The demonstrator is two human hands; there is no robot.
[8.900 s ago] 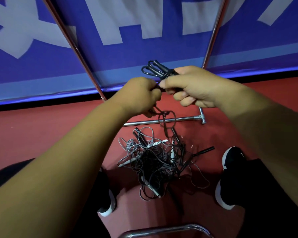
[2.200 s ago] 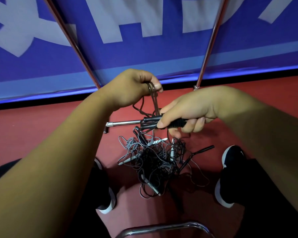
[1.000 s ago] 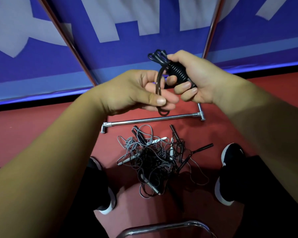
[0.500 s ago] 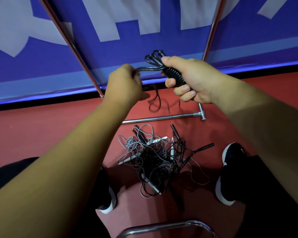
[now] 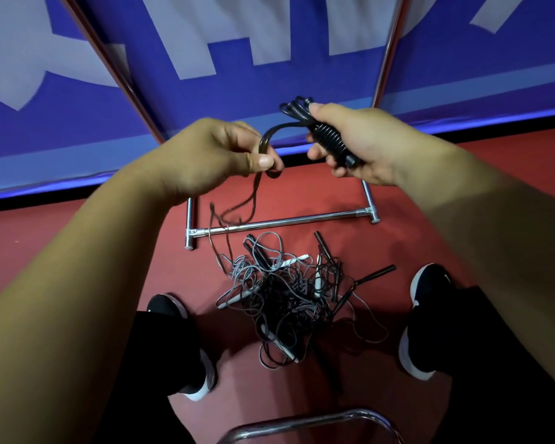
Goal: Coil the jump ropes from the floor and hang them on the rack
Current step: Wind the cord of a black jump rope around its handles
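Right hand (image 5: 359, 145) was curled round one black jump rope (image 5: 329, 141) wound into a bundle, and left hand (image 5: 212, 155) pinched its loose cord. Below sat one tangled pile (image 5: 285, 293) of grey and black ropes (couldn't count them) on the red floor (image 5: 77, 251), between two black shoes (image 5: 430, 283), near the rack (image 5: 285, 221) base.

Your right hand (image 5: 366, 142): grips a black jump rope (image 5: 329, 141), its cord wound round the handles. Your left hand (image 5: 212, 155): pinches the free length of that cord, which arcs over from the bundle and dangles below. Red floor (image 5: 77, 245): tangled pile of grey and black ropes (image 5: 282, 296) between your black shoes (image 5: 430, 283). Rack (image 5: 285, 221): chrome base bar just beyond the pile. Behind: blue banner (image 5: 269, 75).
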